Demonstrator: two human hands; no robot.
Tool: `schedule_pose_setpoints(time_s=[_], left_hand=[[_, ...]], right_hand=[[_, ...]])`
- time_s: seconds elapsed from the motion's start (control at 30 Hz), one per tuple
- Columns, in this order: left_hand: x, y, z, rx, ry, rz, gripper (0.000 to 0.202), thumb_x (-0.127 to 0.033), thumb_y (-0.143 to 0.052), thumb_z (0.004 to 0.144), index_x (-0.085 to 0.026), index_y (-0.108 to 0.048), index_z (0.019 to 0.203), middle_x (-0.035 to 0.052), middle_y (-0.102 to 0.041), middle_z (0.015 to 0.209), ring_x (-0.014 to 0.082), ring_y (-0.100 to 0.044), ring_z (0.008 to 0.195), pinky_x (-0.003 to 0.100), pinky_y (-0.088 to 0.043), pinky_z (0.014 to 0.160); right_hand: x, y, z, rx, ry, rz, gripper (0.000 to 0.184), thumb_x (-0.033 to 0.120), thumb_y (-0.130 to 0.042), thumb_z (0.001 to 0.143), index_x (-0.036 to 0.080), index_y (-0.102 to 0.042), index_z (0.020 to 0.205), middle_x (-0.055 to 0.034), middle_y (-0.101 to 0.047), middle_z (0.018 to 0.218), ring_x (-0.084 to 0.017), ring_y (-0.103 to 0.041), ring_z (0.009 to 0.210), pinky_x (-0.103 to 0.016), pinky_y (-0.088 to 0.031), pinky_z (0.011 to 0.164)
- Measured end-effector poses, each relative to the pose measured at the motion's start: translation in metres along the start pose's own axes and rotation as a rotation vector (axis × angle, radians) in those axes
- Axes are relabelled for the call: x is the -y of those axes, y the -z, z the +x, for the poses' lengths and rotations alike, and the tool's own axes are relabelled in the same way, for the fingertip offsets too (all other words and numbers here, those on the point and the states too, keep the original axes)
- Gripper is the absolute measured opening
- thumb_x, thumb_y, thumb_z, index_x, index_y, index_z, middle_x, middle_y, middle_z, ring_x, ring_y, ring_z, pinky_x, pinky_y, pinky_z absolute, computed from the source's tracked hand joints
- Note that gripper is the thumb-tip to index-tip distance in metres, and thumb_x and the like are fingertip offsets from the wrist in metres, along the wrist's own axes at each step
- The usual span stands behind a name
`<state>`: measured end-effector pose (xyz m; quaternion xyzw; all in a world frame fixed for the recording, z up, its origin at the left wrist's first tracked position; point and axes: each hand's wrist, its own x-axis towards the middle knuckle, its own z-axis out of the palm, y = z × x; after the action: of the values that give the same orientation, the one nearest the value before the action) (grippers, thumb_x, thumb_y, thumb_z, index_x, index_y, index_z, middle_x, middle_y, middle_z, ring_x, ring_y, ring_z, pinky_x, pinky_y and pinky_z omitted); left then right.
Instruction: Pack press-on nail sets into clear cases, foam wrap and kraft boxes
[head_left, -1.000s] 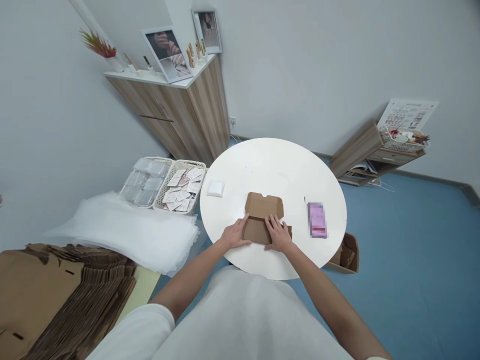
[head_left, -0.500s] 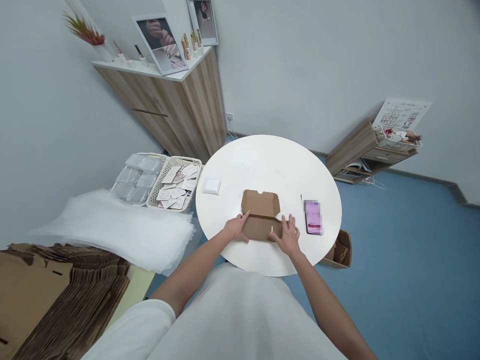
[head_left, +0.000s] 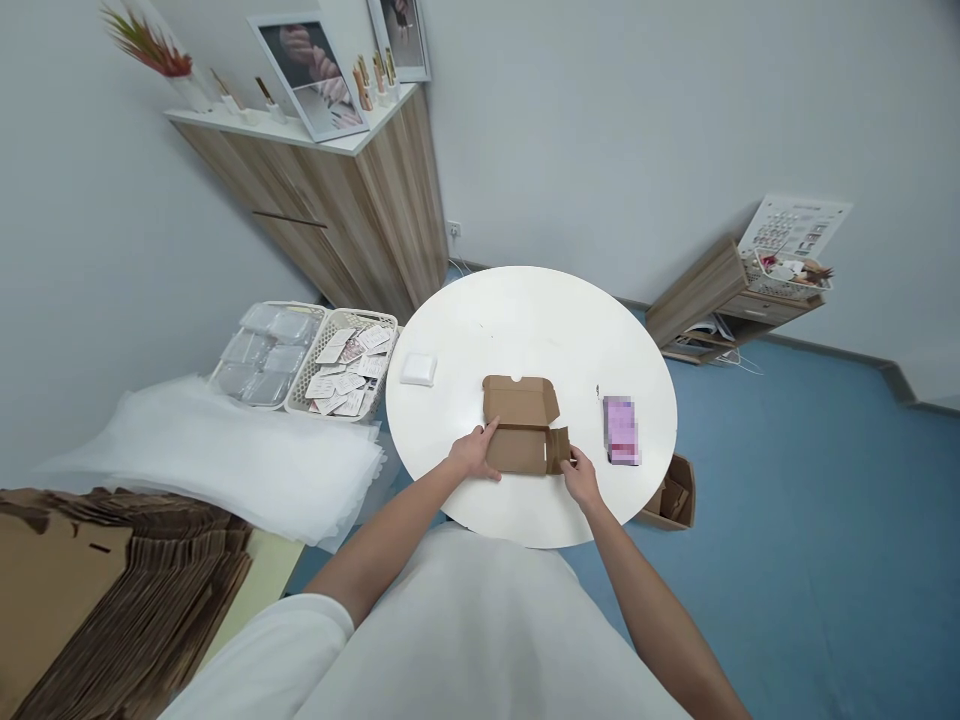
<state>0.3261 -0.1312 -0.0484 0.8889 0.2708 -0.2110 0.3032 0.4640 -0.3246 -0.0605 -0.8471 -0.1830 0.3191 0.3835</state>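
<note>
A brown cardboard box point(head_left: 517, 450), partly folded, lies on the round white table point(head_left: 540, 310) with its lid panel spread toward the far side. My left hand point(head_left: 474, 454) holds the box's left edge, thumb and fingers apart around the corner. At the other end, my right hand point(head_left: 581, 477) pinches the right side flap point(head_left: 559, 451), which sticks outward. Just right of the box lies a phone point(head_left: 622, 431) with a blurred pink screen. A small white packet point(head_left: 418, 369) rests on the table's left part.
Left of the table stand a basket of cards point(head_left: 345, 370) and a basket of clear packs point(head_left: 262, 355). Nearer are white foam sheets point(head_left: 247, 450) and stacked flat cardboard point(head_left: 150, 590). An open carton point(head_left: 675, 495) sits on the floor at right, below the table edge.
My right hand has moved from lying spread over the box's right end to pinching its side flap, now turned outward. My left hand stays on the left edge.
</note>
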Motion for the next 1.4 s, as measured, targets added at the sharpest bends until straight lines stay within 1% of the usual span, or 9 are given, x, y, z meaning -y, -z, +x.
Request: schedule_pose_setpoints(time_s=[0.23,0.33,0.47,0.6,0.7,0.83,1.03,1.17,1.4], left_hand=[[-0.005,-0.005,0.001,0.011,0.035,-0.044,0.115,-0.052,-0.071,0.043,-0.029,-0.004,0.133,0.0116,-0.04,0.116,0.0304,-0.05,0.1,0.033,-0.04,0.077],[-0.005,-0.005,0.002,0.002,0.021,-0.042,0.117,-0.052,-0.071,0.042,-0.029,-0.002,0.134,0.011,-0.04,0.116,0.0303,-0.05,0.1,0.033,-0.04,0.076],[-0.004,-0.007,-0.002,-0.019,-0.019,-0.094,0.115,-0.051,-0.07,0.046,-0.03,0.0,0.134,0.01,-0.04,0.117,0.0291,-0.05,0.1,0.033,-0.04,0.076],[0.002,-0.019,-0.012,-0.138,-0.064,-0.253,0.091,-0.052,-0.057,0.065,-0.027,-0.004,0.134,0.01,-0.04,0.121,0.0239,-0.051,0.098,0.032,-0.04,0.078],[0.007,-0.033,-0.016,-0.23,-0.052,-0.364,0.066,-0.042,-0.045,0.078,-0.022,-0.014,0.133,0.0094,-0.047,0.116,0.0179,-0.055,0.086,0.03,-0.041,0.078],[0.011,-0.046,-0.013,-0.265,-0.02,-0.398,0.045,-0.029,-0.045,0.077,-0.019,-0.037,0.12,0.0061,-0.055,0.102,0.0162,-0.056,0.08,0.028,-0.043,0.074],[0.006,-0.047,-0.007,-0.245,-0.001,-0.431,0.042,-0.027,-0.047,0.075,-0.021,-0.041,0.117,0.0027,-0.056,0.096,0.0124,-0.055,0.071,0.025,-0.044,0.069],[-0.002,-0.046,0.0,-0.231,0.014,-0.468,0.044,-0.026,-0.049,0.075,-0.022,-0.04,0.119,0.0017,-0.056,0.097,0.0097,-0.055,0.066,0.024,-0.044,0.07],[-0.009,-0.057,0.005,-0.272,-0.018,-0.505,0.04,-0.029,-0.048,0.077,-0.019,-0.045,0.115,0.003,-0.057,0.095,0.0105,-0.054,0.071,0.024,-0.045,0.07]], right_hand=[[0.007,-0.008,0.0,0.049,0.058,-0.085,0.055,0.041,-0.047,0.07,0.018,-0.04,0.118,-0.0091,-0.048,0.117,-0.02,-0.053,0.095,-0.029,-0.045,0.072],[0.008,-0.009,0.009,0.042,-0.007,-0.121,0.043,0.041,-0.044,0.072,0.019,-0.045,0.108,-0.0068,-0.057,0.105,-0.018,-0.057,0.085,-0.029,-0.044,0.07],[0.01,-0.01,0.023,-0.022,-0.099,-0.329,0.025,0.034,-0.048,0.069,0.02,-0.05,0.089,-0.0035,-0.062,0.084,-0.017,-0.057,0.075,-0.028,-0.042,0.064],[0.007,-0.011,0.028,-0.032,-0.137,-0.42,0.016,0.03,-0.048,0.067,0.021,-0.047,0.081,-0.0017,-0.06,0.075,-0.016,-0.056,0.067,-0.026,-0.039,0.055],[0.003,-0.012,0.027,-0.01,-0.162,-0.46,0.01,0.029,-0.047,0.067,0.021,-0.044,0.074,-0.0012,-0.057,0.069,-0.016,-0.054,0.061,-0.025,-0.036,0.051],[-0.004,-0.016,0.026,0.019,-0.159,-0.497,0.007,0.027,-0.046,0.066,0.022,-0.041,0.067,0.0002,-0.054,0.064,-0.015,-0.051,0.058,-0.024,-0.034,0.049],[-0.007,-0.015,0.029,0.011,-0.156,-0.502,0.005,0.025,-0.045,0.067,0.022,-0.041,0.068,0.0007,-0.052,0.061,-0.015,-0.05,0.057,-0.024,-0.033,0.051],[-0.008,-0.006,0.028,-0.021,-0.188,-0.456,0.01,0.031,-0.045,0.069,0.022,-0.043,0.071,0.0002,-0.054,0.064,-0.015,-0.051,0.059,-0.025,-0.034,0.053],[-0.017,0.008,0.016,-0.03,-0.17,-0.282,0.036,0.051,-0.043,0.072,0.021,-0.048,0.091,-0.0017,-0.059,0.079,-0.015,-0.054,0.069,-0.025,-0.036,0.057]])
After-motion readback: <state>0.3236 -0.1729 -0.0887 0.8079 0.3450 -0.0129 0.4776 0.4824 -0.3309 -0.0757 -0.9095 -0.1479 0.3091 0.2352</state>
